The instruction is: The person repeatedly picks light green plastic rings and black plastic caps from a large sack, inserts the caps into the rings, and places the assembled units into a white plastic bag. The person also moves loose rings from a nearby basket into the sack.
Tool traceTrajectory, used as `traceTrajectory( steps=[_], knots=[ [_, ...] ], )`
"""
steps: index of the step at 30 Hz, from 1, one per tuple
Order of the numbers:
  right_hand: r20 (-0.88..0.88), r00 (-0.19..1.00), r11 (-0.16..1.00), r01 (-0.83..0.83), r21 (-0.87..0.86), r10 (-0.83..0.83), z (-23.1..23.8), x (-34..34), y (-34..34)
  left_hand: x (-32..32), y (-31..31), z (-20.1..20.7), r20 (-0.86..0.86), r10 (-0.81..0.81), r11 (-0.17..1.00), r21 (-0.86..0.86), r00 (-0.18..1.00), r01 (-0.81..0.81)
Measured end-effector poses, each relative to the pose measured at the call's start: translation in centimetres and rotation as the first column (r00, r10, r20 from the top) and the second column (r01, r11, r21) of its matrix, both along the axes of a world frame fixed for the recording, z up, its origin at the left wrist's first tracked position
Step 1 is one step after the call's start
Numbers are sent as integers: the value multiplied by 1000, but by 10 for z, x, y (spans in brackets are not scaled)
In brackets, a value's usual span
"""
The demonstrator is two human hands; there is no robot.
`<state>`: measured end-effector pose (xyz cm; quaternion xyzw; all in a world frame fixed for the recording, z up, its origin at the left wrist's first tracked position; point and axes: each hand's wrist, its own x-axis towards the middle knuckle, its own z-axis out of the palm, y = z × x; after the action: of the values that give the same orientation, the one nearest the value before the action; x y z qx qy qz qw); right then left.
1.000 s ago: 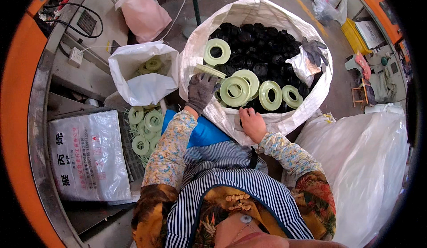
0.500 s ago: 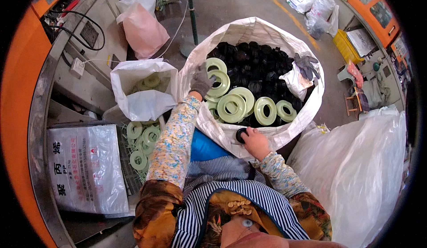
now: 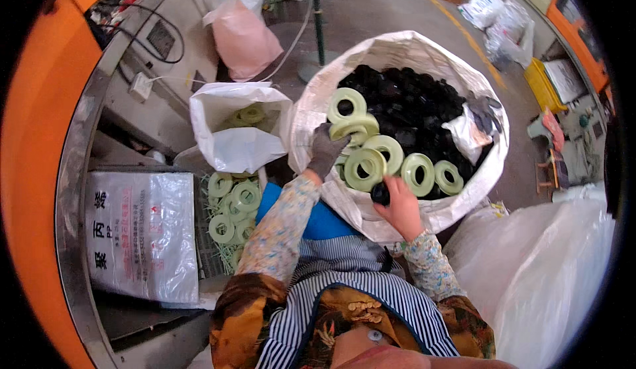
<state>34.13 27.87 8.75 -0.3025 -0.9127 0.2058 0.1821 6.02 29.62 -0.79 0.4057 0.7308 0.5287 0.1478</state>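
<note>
In a big white woven sack lie many black round plastic parts with several pale green flanged rings on top, along the near and left side. My left hand, in a grey glove, is closed on the edge of one tilted pale green ring; part of its grip is hidden. Bare, my right hand pinches a small black round part above the sack's near rim, just in front of the rings.
Left of the sack stands a smaller white bag with green rings inside. Below it, more green rings lie in a crate beside a printed white sack. A dark glove rests on the big sack's right side. A large translucent bag stands at right.
The whole view has shifted, so the scene sits further right. My left hand has tilted a green ring. My right hand still holds the black part, now closer to the rings.
</note>
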Motion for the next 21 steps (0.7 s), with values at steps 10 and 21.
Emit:
traceTrajectory(
  steps=[10, 21],
  knots=[
    [-376, 926, 976, 119, 184, -42, 82, -14, -22, 120, -119, 151, 411, -443, 864, 433, 797, 257],
    [-286, 952, 944, -8, 328, 107, 100, 14, -36, 134, -151, 179, 292, -438, 892, 260, 851, 369]
  ],
)
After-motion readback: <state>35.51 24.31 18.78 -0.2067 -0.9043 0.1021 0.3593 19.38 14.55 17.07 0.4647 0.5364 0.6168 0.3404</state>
